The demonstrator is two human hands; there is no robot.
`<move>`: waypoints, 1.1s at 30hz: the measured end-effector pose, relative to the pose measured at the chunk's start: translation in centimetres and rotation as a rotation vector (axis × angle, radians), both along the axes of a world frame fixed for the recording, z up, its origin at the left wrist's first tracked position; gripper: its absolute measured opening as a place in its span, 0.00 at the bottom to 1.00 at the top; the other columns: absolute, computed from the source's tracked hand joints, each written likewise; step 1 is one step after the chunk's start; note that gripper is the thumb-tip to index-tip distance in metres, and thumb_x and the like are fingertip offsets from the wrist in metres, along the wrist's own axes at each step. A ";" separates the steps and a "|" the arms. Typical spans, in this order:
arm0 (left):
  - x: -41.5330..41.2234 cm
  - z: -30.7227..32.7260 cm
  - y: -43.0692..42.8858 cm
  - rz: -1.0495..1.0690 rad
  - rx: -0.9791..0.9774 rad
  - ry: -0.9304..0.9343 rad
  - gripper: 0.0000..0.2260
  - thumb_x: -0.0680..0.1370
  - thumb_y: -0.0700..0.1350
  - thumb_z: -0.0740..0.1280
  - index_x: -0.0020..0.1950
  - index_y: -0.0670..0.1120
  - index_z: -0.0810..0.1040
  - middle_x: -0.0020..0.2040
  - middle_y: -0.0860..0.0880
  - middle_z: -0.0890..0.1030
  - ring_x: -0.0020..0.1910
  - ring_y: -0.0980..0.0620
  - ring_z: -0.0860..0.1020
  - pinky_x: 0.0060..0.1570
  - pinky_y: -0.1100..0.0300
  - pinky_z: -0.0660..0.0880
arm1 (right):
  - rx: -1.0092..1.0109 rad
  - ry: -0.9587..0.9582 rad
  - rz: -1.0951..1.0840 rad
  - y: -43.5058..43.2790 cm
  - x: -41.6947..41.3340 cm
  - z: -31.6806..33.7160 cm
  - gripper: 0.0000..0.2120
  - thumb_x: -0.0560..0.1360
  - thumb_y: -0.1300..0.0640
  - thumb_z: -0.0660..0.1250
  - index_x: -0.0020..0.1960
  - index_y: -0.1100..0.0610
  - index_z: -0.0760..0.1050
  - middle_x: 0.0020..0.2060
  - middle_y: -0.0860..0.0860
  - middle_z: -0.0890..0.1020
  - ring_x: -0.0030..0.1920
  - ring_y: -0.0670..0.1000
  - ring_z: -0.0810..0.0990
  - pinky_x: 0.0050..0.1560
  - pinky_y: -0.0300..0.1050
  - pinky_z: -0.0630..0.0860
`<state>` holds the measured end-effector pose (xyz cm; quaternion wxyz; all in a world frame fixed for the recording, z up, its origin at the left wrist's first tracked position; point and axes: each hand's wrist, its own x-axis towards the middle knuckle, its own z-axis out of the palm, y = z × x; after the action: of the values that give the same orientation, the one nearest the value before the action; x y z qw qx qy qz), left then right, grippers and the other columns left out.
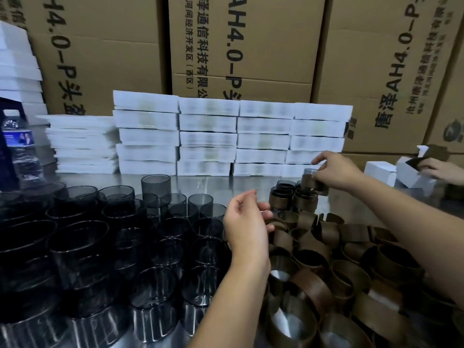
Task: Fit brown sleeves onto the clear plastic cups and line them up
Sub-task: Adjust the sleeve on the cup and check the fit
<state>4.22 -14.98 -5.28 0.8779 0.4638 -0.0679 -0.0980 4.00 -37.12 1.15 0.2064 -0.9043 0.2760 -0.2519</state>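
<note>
Cup [310,182] in its brown sleeve hung pinched in the right hand [337,172] just above the finished cups [283,198], apparently to extend their row, while the left hand [244,222], loose and empty, hovered beside spare sleeves [329,233].

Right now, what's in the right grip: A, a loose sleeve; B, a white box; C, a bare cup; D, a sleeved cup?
D: the right grip holds a cup with a brown sleeve on it, above the sleeved cups on the table.
</note>
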 end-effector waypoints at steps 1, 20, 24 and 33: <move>0.0 0.0 0.0 0.002 -0.007 -0.001 0.07 0.80 0.42 0.61 0.47 0.48 0.78 0.26 0.56 0.77 0.25 0.61 0.75 0.24 0.66 0.70 | -0.003 0.036 -0.011 -0.2 0.1 -0.2 0.13 0.73 0.61 0.65 0.57 0.53 0.72 0.43 0.52 0.80 0.43 0.52 0.77 0.40 0.45 0.73; -0.7 0.1 -0.3 -0.144 0.079 -0.060 0.09 0.79 0.37 0.61 0.41 0.46 0.78 0.23 0.55 0.74 0.21 0.61 0.70 0.22 0.68 0.67 | -0.005 0.323 -0.009 -2.4 4.6 -6.3 0.14 0.74 0.65 0.62 0.59 0.58 0.67 0.58 0.59 0.75 0.57 0.57 0.73 0.53 0.45 0.72; -0.8 -0.1 -0.4 -0.201 0.152 -0.099 0.10 0.78 0.37 0.62 0.41 0.47 0.79 0.24 0.54 0.75 0.22 0.62 0.72 0.25 0.69 0.70 | -0.075 0.360 0.084 -1.4 5.5 -5.2 0.21 0.74 0.64 0.62 0.67 0.57 0.69 0.64 0.56 0.75 0.63 0.56 0.73 0.62 0.44 0.70; -0.9 -1.1 -0.9 -0.184 0.352 -0.279 0.15 0.79 0.40 0.63 0.38 0.56 0.80 0.28 0.57 0.78 0.30 0.60 0.75 0.33 0.63 0.72 | -0.116 0.077 0.640 12.6 3.7 2.2 0.04 0.77 0.57 0.66 0.50 0.52 0.79 0.44 0.45 0.83 0.44 0.46 0.81 0.39 0.27 0.71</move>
<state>3.37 -15.85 -6.41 0.7530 0.6106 -0.2123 -0.1229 7.74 -24.48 3.37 0.2127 -0.9643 -0.0296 -0.1550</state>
